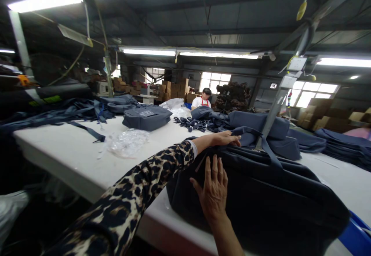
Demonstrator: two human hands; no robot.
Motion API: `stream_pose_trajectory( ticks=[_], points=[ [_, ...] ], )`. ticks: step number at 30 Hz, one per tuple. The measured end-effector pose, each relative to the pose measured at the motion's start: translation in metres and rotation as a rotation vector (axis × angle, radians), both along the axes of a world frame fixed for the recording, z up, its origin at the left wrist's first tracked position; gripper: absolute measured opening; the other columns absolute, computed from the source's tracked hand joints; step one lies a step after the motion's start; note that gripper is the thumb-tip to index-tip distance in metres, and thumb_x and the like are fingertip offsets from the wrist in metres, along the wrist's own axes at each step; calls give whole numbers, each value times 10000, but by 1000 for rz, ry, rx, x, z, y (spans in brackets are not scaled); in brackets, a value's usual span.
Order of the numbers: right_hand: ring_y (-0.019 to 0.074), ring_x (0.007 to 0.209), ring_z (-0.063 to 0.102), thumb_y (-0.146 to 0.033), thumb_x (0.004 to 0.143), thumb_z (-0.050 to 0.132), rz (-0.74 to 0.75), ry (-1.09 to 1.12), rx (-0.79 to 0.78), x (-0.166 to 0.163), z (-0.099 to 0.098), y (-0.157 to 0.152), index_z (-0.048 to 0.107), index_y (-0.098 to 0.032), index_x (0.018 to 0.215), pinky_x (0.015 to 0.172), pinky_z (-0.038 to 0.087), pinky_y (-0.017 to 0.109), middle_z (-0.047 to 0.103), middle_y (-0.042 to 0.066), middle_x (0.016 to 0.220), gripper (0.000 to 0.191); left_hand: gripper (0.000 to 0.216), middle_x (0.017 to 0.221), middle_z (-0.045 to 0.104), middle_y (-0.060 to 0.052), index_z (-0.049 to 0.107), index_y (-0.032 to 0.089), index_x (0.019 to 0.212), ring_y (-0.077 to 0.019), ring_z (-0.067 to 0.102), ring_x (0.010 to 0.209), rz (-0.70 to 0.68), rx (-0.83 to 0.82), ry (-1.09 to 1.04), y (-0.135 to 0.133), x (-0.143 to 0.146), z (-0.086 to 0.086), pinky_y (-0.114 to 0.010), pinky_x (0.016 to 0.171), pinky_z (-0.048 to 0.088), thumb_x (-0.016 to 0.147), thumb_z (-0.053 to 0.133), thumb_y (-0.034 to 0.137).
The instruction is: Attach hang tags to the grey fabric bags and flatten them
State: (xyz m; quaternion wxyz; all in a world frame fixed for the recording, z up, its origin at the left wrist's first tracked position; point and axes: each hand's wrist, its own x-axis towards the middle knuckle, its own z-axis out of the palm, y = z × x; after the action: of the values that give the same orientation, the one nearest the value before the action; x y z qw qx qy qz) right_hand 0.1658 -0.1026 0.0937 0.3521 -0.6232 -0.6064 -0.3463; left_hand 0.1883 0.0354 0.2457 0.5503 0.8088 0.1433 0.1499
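A large dark navy fabric bag (278,198) stands on the near edge of the white table, its strap handle (272,153) looped over the top. My left hand (224,138), reaching out of a leopard-print sleeve, is closed at the bag's upper edge; the fingertips bend down over the fabric and are partly hidden. Against the bag's near side lies my right hand (214,192), flat, its fingers stretched upward and its thumb apart. A small pale tag or zip pull (199,164) hangs close to the right fingertips.
A finished-looking navy bag (147,117), clear plastic wrapping (126,142) and a pile of dark straps (191,124) lie farther back. A metal post (275,109) rises behind my bag. A blue container (358,231) is at right. Across the table is a co-worker (201,101).
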Motion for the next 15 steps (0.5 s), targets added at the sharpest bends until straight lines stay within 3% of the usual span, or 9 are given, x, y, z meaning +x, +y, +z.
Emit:
stream_pose_trajectory(
  ticks=[2, 4, 7, 10, 15],
  points=[
    [372, 1441, 207, -403, 851, 668, -32, 43, -6, -4, -2, 6, 331, -131, 1496, 1097, 281, 544, 265, 191, 1569, 777, 419, 747, 707, -59, 720, 100, 841, -163, 657, 718, 5, 8, -1, 1, 1, -1, -299, 801, 518, 969, 458, 399],
    [353, 1433, 238, -293, 840, 676, -42, 75, 0, -1, 1, 8, 354, -189, 1490, 1109, 260, 547, 291, 147, 1568, 733, 419, 744, 704, -62, 717, 95, 850, -164, 654, 711, 10, 27, 3, 1, 2, -1, -306, 801, 520, 971, 451, 395],
    [310, 1406, 306, -113, 852, 558, 4, 88, 41, 11, 9, 1, 390, -220, 1471, 1118, 259, 532, 393, 103, 1523, 650, 409, 747, 703, -61, 719, 91, 856, -164, 655, 739, 24, 53, 2, 1, 3, -1, -306, 830, 512, 972, 451, 379],
    [265, 1393, 338, 9, 822, 414, 107, 64, 65, 30, 12, -11, 391, -263, 1469, 1116, 286, 506, 459, 55, 1480, 703, 404, 796, 714, -64, 724, 96, 870, -162, 658, 772, 13, 47, -2, -1, 0, 0, -298, 853, 504, 974, 450, 375],
    [247, 1396, 336, 50, 784, 352, 150, 19, 11, 59, 1, -28, 418, -345, 1448, 1079, 350, 466, 358, 23, 1540, 776, 399, 834, 725, -79, 720, 92, 905, -165, 665, 765, -14, 12, 14, -2, -1, 1, -306, 839, 517, 971, 450, 378]
  ],
)
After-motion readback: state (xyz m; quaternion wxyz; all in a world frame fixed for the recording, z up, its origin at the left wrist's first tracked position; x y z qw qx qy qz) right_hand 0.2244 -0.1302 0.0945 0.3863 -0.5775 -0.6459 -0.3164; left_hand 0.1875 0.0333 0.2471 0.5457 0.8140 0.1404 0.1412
